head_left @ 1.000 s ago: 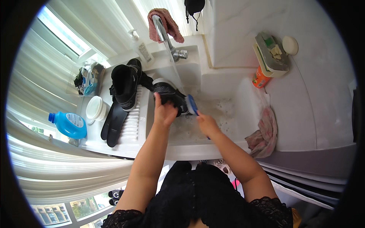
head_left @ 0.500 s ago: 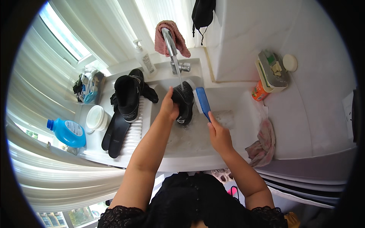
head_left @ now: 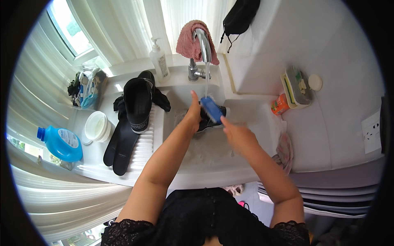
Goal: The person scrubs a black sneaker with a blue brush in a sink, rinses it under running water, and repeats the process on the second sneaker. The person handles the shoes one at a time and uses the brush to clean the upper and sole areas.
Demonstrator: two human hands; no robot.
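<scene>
Over the white sink (head_left: pixel 258 123), my left hand (head_left: pixel 193 115) is closed on a black shoe (head_left: pixel 202 124), which lies turned sideways low in the basin. My right hand (head_left: pixel 239 133) grips the handle end of a blue scrub brush (head_left: pixel 212 110). The brush lies across the shoe, hiding part of it, its pale bristles against the shoe. Water runs from the chrome faucet (head_left: pixel 204 46) down to the brush head. Another black shoe (head_left: pixel 137 102) rests on the ribbed drainboard at the left, with two black insoles (head_left: pixel 121 151) beside it.
A pink cloth (head_left: pixel 189 39) drapes over the faucet. Behind the drainboard stands a white pump bottle (head_left: pixel 159 61). Further left are a blue detergent jug (head_left: pixel 63 143), a white tub (head_left: pixel 97 126) and a clear bin (head_left: pixel 88 88). A wet rag (head_left: pixel 284 151) hangs at the sink's right edge.
The brush has moved from beside the shoe onto it, beneath the water. The shoe has turned from upright to sideways. My view has shifted slightly.
</scene>
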